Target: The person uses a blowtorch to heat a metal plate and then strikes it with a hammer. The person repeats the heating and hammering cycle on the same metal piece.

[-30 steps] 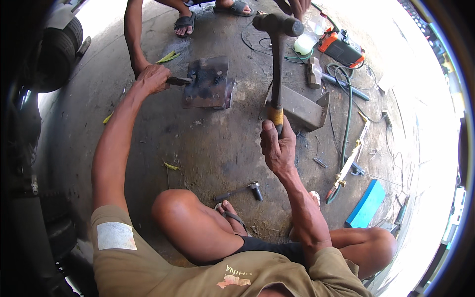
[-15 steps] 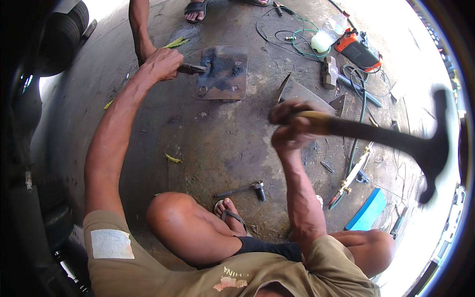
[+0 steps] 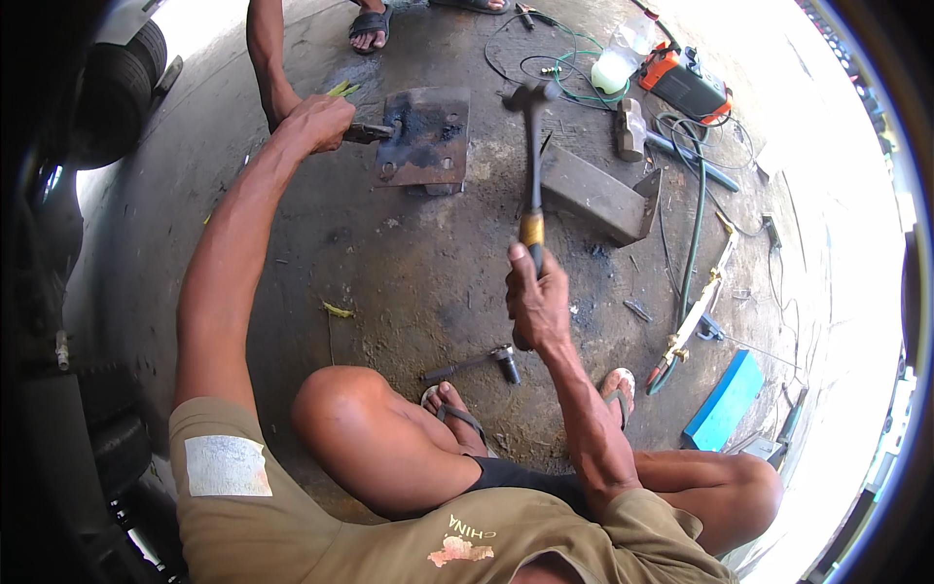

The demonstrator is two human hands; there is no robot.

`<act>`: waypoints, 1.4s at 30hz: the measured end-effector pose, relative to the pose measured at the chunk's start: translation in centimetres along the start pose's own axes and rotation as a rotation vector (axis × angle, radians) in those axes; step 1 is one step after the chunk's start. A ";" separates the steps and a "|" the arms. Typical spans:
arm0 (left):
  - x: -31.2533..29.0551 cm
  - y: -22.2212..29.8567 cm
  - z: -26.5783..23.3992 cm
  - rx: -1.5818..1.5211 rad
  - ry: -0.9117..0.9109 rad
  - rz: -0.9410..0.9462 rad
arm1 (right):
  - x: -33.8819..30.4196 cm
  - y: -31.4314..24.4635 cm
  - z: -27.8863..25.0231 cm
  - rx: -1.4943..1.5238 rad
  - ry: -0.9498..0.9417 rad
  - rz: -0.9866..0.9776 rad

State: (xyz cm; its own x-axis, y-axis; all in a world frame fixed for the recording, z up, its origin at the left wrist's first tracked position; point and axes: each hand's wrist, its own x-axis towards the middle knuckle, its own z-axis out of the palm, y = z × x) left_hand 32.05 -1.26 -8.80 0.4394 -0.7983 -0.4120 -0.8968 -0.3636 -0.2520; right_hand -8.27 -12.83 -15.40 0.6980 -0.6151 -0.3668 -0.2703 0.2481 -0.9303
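Note:
My right hand (image 3: 540, 300) is wrapped round the black-and-yellow handle of a hammer (image 3: 534, 165). The hammer stands raised, its head up and to the right of a rusty square steel plate (image 3: 416, 161) with holes near its corners. At the plate's left, my left hand (image 3: 321, 124) is closed on a dark metal tool (image 3: 370, 133). Its tip reaches the plate near a hole; its exact kind is hard to make out. Another person's forearm (image 3: 268, 58) comes down from the top edge, and that person's hand is mostly hidden behind mine.
An angled steel piece (image 3: 598, 190) lies right of the plate, with a sledgehammer (image 3: 632, 131) beyond it. Farther right are an orange-and-black machine (image 3: 686, 83), a cutting torch (image 3: 696, 326) with hoses and a blue panel (image 3: 725, 399). A ratchet wrench (image 3: 477, 365) lies near my foot.
The hammer has swung from pointing far right to pointing upward near the plate, and my right hand has moved lower and left. My left hand stays beside the plate with the dark tool.

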 end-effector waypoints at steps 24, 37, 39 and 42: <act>-0.1 0.1 -0.7 -0.047 -0.069 0.016 | -0.1 3.6 0.0 -0.020 -0.017 0.172; -0.3 -0.1 0.1 -0.016 -0.013 0.018 | 8.9 -11.0 0.0 0.297 0.180 -1.143; 0.1 0.3 -0.4 -0.058 -0.078 0.057 | 8.1 4.5 2.4 -0.118 0.173 -0.557; 0.0 1.8 -0.3 0.055 0.022 -0.030 | 5.6 13.1 0.8 -0.479 -0.096 0.262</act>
State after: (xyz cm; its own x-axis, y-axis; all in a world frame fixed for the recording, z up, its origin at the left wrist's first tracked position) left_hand 30.42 -2.08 -9.00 0.4643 -0.7982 -0.3839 -0.8788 -0.3611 -0.3120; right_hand -7.37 -12.46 -29.63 0.6184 -0.5019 -0.6047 -0.6984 0.0018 -0.7157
